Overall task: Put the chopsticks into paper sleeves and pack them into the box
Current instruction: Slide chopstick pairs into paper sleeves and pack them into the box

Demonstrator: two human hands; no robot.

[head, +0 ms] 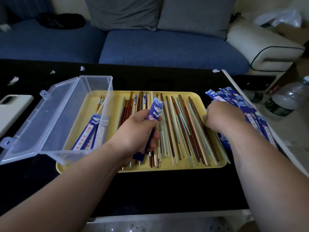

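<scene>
The fingers (154, 133) of the left hand (140, 129) were curled round a blue paper sleeve (156, 109), holding it slanted above the yellow tray (167, 169) with its far end pointing away from the person. The right hand (225, 116) lay at the tray's right edge with its fingers bent down among the loose chopsticks (177, 128). Whether they pinched one could not be told, since the knuckles hid the tips.

Just beside that hand, a heap of spare sleeves (234, 99) rested on the black counter (150, 190). The clear box (96, 77) stood open on the left part of the tray, with a few sleeved pairs (91, 131) lying inside it.

The step in hand looked like picking a pair to fill the held sleeve, and most of the chopsticks lay bare, so the job seemed far from done. The next move would call for lifting two matching sticks free of the crowded row, bringing their tips together, and lining them up with the sleeve's mouth. The paper would likely buckle if the sticks went in crooked.
</scene>
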